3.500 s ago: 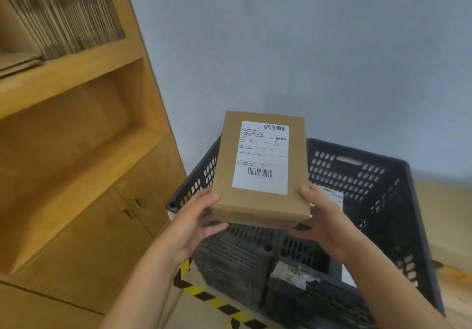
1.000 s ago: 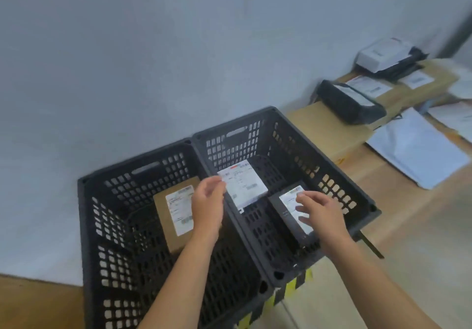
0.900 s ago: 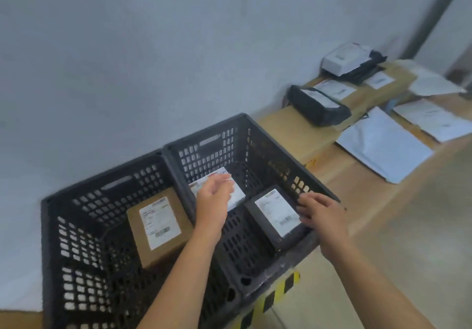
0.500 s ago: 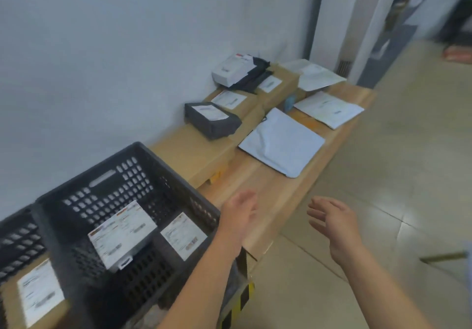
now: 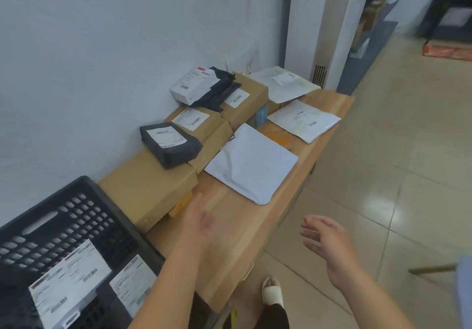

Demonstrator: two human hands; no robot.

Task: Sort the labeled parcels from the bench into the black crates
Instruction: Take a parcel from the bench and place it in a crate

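Hands both empty: left hand (image 5: 201, 222) open, fingers straight, over the bench (image 5: 237, 236); right hand (image 5: 329, 242) spread wide past its front edge. White mailer (image 5: 251, 164) lies just ahead and looks light and floppy, so slide fingers under its near corner. Dark pouch (image 5: 171, 145) atop brown box (image 5: 143, 193), probably soft too. Crate (image 5: 76, 213) at left; aisle side open.
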